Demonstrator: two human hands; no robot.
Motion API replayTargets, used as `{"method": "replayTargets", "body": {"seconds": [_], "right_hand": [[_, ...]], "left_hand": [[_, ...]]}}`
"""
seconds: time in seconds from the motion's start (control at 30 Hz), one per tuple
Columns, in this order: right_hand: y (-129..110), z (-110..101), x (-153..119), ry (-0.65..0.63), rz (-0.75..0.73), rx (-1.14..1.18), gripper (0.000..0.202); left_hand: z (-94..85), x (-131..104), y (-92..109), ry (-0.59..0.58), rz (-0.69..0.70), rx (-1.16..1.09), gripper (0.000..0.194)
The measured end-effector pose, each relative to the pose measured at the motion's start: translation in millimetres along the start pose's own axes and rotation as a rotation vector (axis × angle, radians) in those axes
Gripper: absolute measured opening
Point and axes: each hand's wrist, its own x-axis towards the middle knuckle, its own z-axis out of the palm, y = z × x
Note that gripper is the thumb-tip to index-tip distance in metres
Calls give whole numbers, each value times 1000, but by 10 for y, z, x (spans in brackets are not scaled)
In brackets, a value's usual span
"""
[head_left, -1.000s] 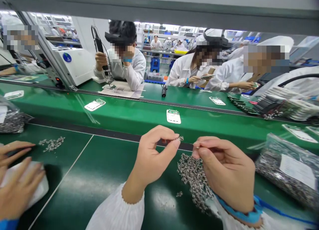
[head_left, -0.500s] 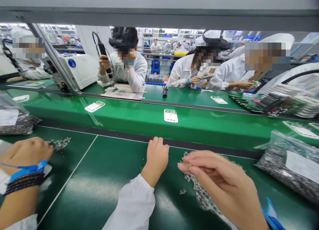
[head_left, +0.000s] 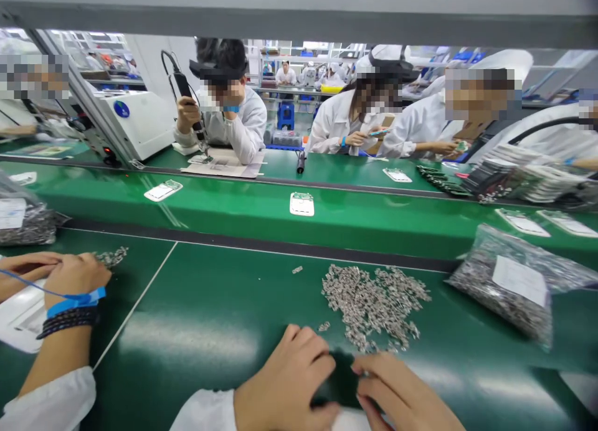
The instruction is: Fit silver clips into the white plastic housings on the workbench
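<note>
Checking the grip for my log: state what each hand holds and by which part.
Cannot be told. The left hand and right hand meet low on the green mat, beside the heap of small silver metal parts; the fingers hide anything pinched between them.

- An electronics factory assembly line.
- A green conveyor belt [head_left: 261, 210] carries circuit boards [head_left: 301, 203] past rows of white-coated workers [head_left: 233, 116].
- A heap of small metal parts [head_left: 374, 303] and bagged parts [head_left: 502, 288] lie on the green bench [head_left: 196, 312].
</note>
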Motion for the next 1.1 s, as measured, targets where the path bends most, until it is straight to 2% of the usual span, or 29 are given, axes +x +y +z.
{"method": "replayTargets", "body": {"seconds": [0.1,0.2,0.3,0.4,0.43,0.5,0.6,0.73,0.9,1.1], "right_hand": [[-4,134,-10,5,80,7,20],[62,166,-49,33,126,-4,15],[79,76,-83,79,197,-8,16],[-72,-55,-108,44,258,78,16],[-150,-83,-127,14,263,123,15],[-308,-94,-189,-34,237,173,14],[-447,-29,-290,-73,211,107,12],[-447,46,-325,-114,223,-14,10],[-430,33,-285,-145,186,-2,13],[-444,41,-288,-138,216,-20,13]], "left_hand": [[-109,130,62,-4,-108,-168,28],[-139,145,120,-48,-53,-242,41],[-78,105,135,-74,-6,-175,40],[-4,96,146,-57,9,-152,22],[13,101,149,-44,26,-151,19],[33,116,150,-17,50,-154,24],[35,132,146,3,45,-164,28],[25,134,143,12,46,-177,28],[28,131,140,6,36,-198,29],[51,126,143,14,44,-184,27]]}}
